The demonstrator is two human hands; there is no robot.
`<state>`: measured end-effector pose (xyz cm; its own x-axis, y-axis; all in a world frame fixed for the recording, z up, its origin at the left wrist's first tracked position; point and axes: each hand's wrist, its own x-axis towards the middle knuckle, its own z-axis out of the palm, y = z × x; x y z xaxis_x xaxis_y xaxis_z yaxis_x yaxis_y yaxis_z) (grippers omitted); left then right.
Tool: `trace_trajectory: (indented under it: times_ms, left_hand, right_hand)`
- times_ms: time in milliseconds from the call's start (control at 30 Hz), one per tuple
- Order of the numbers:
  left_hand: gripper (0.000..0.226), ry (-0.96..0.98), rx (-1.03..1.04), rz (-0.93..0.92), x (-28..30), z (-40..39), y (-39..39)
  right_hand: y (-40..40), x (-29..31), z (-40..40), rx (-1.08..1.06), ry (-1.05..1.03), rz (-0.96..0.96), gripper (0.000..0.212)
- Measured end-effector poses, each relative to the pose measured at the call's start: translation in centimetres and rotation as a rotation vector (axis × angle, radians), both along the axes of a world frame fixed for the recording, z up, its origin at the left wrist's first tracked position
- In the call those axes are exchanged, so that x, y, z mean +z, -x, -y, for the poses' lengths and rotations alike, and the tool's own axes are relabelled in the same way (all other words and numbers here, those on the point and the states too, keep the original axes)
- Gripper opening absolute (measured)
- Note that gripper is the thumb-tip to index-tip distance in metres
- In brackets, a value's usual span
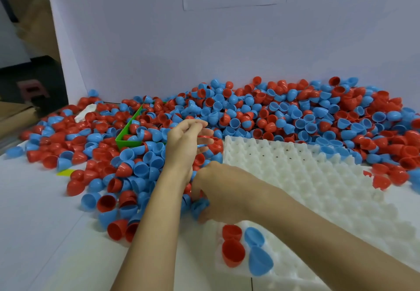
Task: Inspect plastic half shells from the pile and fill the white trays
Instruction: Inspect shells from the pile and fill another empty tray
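Four red and blue plastic half shells [246,248] sit in the white moulded tray [318,177] just behind the right hand [218,190], which curls into the heaped shell pile [250,113]; the left hand [184,141] pinches a blurred shell.

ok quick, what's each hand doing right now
left hand: fingers curled over the pile, grip blurred, cannot tell
right hand: curled, grips a blue shell

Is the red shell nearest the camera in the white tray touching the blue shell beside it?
Apart. In the head view a strip of white tray shows between the red shell and the blue shell.
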<state>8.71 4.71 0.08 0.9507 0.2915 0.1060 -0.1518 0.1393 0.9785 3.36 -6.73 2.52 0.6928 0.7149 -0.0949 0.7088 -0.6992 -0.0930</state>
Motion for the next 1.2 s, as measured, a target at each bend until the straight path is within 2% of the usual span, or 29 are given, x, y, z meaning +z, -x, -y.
trace_trajectory:
  times_ms: [133,267,400,500,567,633,733,800,833,867,900,967,1033,1067,1133,1200]
  left_hand:
    - [0.020,-0.012,-0.052,0.017,0.3,0.0,0.1]
    - [0.025,-0.148,-0.298,0.023,0.5,0.6,0.6]
    - [0.027,-0.272,-0.575,0.019,0.5,1.7,1.4]
    - [0.020,-0.328,-0.612,0.031,0.3,2.3,1.6]
    - [0.018,-0.336,-0.646,-0.035,0.3,1.9,1.6]
    - [0.020,-0.361,-0.682,-0.122,0.2,1.0,1.7]
    - [0.021,-0.368,-0.557,-0.088,0.9,0.1,1.5]
    - [0.019,-0.174,-0.271,-0.013,2.3,-1.0,0.4]
    - [0.023,-0.091,-0.096,0.010,3.2,-1.9,-0.3]
    - [0.033,-0.088,0.071,0.006,4.1,-3.1,-1.1]
    - [0.046,-0.195,0.196,-0.034,4.7,-4.3,-1.8]
    - [0.059,-0.581,0.340,-0.157,4.4,-6.0,-2.1]
    - [0.048,-0.889,0.423,-0.173,2.8,-5.6,-1.2]
    - [0.037,-0.958,0.407,-0.088,1.8,-4.9,-0.4]
    - [0.009,-0.985,0.182,0.083,0.6,-3.4,1.0]
    - [0.009,-1.030,-0.193,0.031,0.4,-2.2,2.0]
  right_hand:
    - [-1.3,1.3,3.0,-0.090,-0.359,-0.125,0.027]
    - [-2.2,0.8,6.5,-0.283,-0.683,-0.077,0.031]
    - [-2.2,-0.2,8.3,-0.367,-0.796,-0.008,0.042]
    - [-1.9,-0.9,8.9,-0.384,-0.846,-0.012,0.048]
    - [-1.5,-1.4,9.3,-0.403,-0.858,-0.008,0.051]
    - [-1.1,-1.7,10.1,-0.445,-0.916,0.036,0.044]
    - [-0.3,-1.8,11.5,-0.480,-0.963,0.123,0.037]
    - [0.3,-1.7,12.1,-0.467,-0.994,0.147,0.037]
    - [0.5,-1.7,12.2,-0.460,-1.007,0.160,0.037]
    - [0.6,-1.6,12.3,-0.453,-1.003,0.178,0.038]
    - [0.7,-1.6,12.4,-0.448,-0.989,0.194,0.039]
    - [0.8,-1.7,12.4,-0.445,-0.961,0.215,0.040]
    - [0.9,-1.8,12.3,-0.446,-0.935,0.218,0.040]
    - [0.9,-1.9,12.3,-0.443,-0.919,0.214,0.039]
    - [1.0,-2.1,12.2,-0.430,-0.898,0.215,0.035]
    - [1.0,-2.2,12.1,-0.423,-0.882,0.215,0.032]
